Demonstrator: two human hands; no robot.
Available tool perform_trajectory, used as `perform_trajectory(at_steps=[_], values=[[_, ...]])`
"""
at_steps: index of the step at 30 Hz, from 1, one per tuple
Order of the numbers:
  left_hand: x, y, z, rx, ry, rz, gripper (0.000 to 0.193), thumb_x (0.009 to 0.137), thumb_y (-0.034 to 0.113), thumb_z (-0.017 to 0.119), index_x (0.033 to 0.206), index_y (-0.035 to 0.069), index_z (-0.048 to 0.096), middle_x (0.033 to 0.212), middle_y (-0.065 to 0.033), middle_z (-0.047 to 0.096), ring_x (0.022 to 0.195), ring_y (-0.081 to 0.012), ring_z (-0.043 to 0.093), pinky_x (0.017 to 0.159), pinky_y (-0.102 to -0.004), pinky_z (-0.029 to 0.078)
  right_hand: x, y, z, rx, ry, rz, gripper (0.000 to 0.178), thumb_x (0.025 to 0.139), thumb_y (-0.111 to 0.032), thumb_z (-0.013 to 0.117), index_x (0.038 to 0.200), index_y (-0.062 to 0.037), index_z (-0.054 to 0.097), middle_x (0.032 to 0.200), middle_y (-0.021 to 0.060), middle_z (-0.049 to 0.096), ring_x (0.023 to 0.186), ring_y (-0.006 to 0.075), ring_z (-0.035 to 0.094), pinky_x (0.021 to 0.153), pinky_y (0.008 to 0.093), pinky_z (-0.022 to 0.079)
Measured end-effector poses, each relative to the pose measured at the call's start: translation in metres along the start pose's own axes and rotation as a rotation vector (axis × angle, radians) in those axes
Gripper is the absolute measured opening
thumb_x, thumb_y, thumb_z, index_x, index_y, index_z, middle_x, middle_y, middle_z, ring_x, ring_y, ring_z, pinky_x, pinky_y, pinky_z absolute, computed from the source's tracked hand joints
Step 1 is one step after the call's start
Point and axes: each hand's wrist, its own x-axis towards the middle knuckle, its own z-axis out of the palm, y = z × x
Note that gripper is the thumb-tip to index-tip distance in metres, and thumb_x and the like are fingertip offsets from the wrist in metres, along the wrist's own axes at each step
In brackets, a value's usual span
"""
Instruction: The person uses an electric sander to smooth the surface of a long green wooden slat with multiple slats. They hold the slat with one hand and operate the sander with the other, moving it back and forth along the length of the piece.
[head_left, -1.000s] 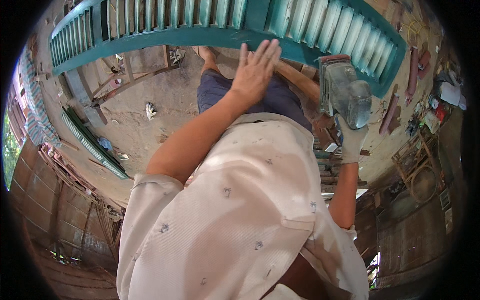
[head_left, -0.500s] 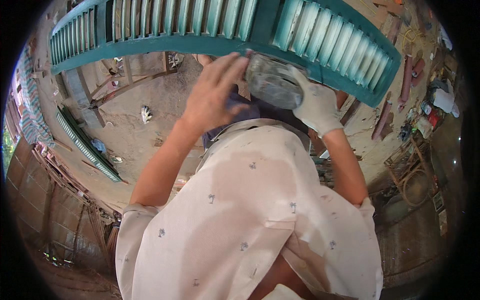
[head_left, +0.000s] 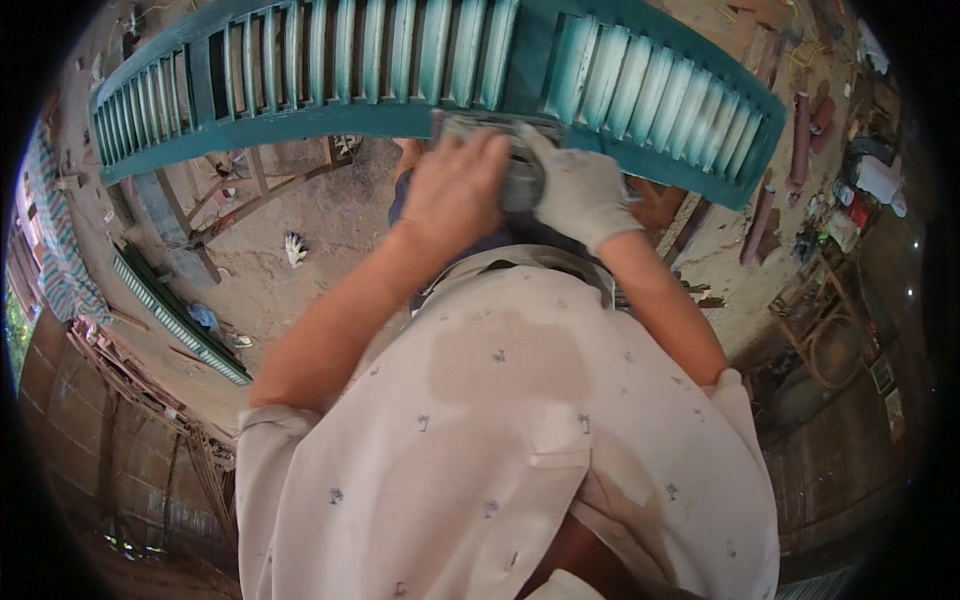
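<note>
A long green louvred shutter (head_left: pixel 370 121) lies across the top of the view, its slats worn pale toward the right. A dusty grey power tool, which looks like a sander (head_left: pixel 522 186), is at the shutter's near rail. My right hand (head_left: pixel 585 195), in a pale work glove, grips its right side with the thumb along the top. My bare left hand (head_left: pixel 458 190) is closed over its left side, the fingers slightly blurred. The hands hide much of the tool, and its underside does not show.
A second green louvred panel (head_left: pixel 175 310) lies on the ground at left, with a wooden frame (head_left: pixel 255 180) beyond it. A loose glove (head_left: pixel 295 249) lies on the dirt floor. At right are reddish rolls (head_left: pixel 801 145), a heap of oddments (head_left: pixel 860 200) and wooden frames (head_left: pixel 825 320).
My left hand has come down from open in the air onto the sander. My right hand has brought the sander left and up to the shutter's near rail.
</note>
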Motion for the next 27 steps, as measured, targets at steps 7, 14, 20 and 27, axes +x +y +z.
perform_trajectory(at_steps=[7,14,20,27], values=[[0.032,0.053,0.023,-0.114,-0.113,0.061,0.062,0.069,0.01,0.091,0.123,0.003,0.062,0.127,-0.0135,0.068,0.111,-0.0379,0.07,0.085,-0.0491,0.064,-0.03,0.058,0.011,-0.012,0.008,0.118,0.086,0.087,-0.022,0.073,0.169,-0.0203,0.047,0.113,0.0186,0.081,0.104,0.0355,0.08,0.091,0.0487,0.06],[-0.005,-0.031,-0.03,-0.093,-0.017,0.026,0.079,0.064,0.014,0.096,0.136,0.004,0.064,0.132,-0.0141,0.07,0.118,-0.037,0.071,0.098,-0.0453,0.061,0.018,-0.024,0.003,0.026,-0.033,-0.027,0.084,0.085,-0.019,0.073,0.166,-0.0128,0.05,0.11,0.0185,0.082,0.101,0.0364,0.08,0.089,0.0494,0.062],[0.001,-0.023,-0.027,-0.062,0.016,0.099,0.07,0.065,0.013,0.093,0.128,0.001,0.065,0.127,-0.0138,0.07,0.111,-0.0371,0.071,0.097,-0.0445,0.061,0.012,-0.014,0.019,0.103,0.083,-0.046,0.08,0.086,-0.018,0.072,0.163,-0.0131,0.053,0.104,0.019,0.082,0.094,0.037,0.081,0.087,0.0497,0.062],[0.039,0.071,0.04,-0.174,-0.035,0.194,0.041,0.074,0.009,0.081,0.11,0.001,0.062,0.114,-0.0158,0.069,0.104,-0.0369,0.073,0.083,-0.0449,0.064,-0.055,0.075,0.014,0.015,-0.044,0.204,0.089,0.084,-0.023,0.078,0.167,-0.0267,0.049,0.111,0.0191,0.082,0.102,0.0356,0.08,0.09,0.0483,0.062]])
